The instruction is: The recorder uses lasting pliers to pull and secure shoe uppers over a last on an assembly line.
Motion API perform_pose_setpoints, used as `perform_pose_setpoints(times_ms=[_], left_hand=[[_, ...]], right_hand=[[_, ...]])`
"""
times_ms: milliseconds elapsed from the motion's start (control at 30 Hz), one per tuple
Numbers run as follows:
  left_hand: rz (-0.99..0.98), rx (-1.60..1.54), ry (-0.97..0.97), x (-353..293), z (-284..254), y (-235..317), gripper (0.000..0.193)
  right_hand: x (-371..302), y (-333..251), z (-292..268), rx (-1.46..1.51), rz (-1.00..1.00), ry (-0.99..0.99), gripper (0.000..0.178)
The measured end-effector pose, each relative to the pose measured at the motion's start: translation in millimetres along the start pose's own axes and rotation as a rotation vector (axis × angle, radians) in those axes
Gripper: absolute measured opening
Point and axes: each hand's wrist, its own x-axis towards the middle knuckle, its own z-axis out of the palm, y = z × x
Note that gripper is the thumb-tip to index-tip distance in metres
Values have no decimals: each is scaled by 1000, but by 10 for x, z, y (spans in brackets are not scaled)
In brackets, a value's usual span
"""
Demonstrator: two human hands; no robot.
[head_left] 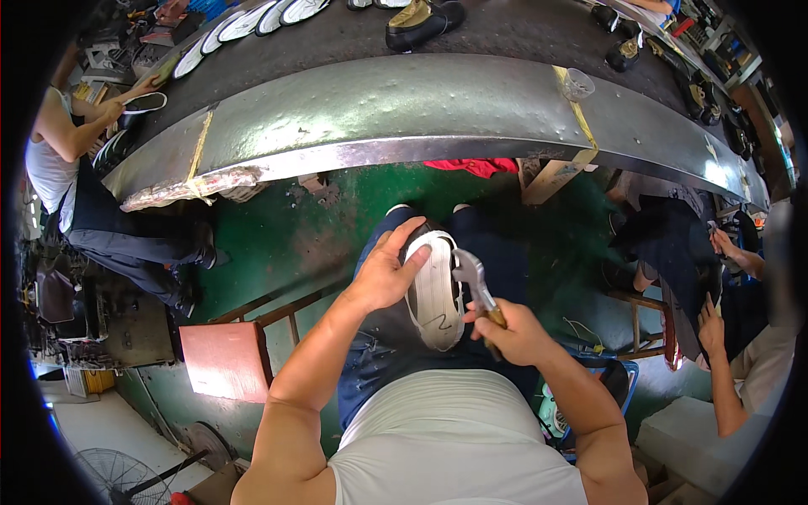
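Observation:
An upturned shoe [435, 290] rests across my lap, its pale underside with lengthwise lines facing up and a dark squiggle near the lower end. My left hand [389, 271] grips the shoe's upper left side, with the thumb on the underside and the fingers around the far end. In my right hand [515, 330] is a hammer [476, 276] with a curved metal head and a brownish handle. The hammer's head is at the shoe's right edge; I cannot tell whether they touch.
A metal-edged conveyor [379, 97] curves ahead, carrying white soles [244, 23] and a dark-and-tan shoe [425, 23]. One person [63, 151] works at left, another [741, 337] sits at right. A reddish stool [223, 360] stands left; a fan [126, 480] lower left.

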Motion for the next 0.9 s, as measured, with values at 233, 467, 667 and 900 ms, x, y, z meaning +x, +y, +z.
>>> perform_pose_setpoints(times_ms=[233, 467, 667, 900], left_hand=[[60, -315, 3, 15, 55, -191, 43], [23, -197, 54, 24, 37, -295, 46], [-10, -352, 205, 45, 172, -456, 37], [4, -417, 240, 21, 178, -472, 36]], right_hand=[[445, -25, 107, 252, 110, -184, 26], [671, -219, -2, 282, 329, -306, 29], [789, -295, 56, -111, 153, -276, 19], [809, -104, 37, -587, -57, -121, 19]])
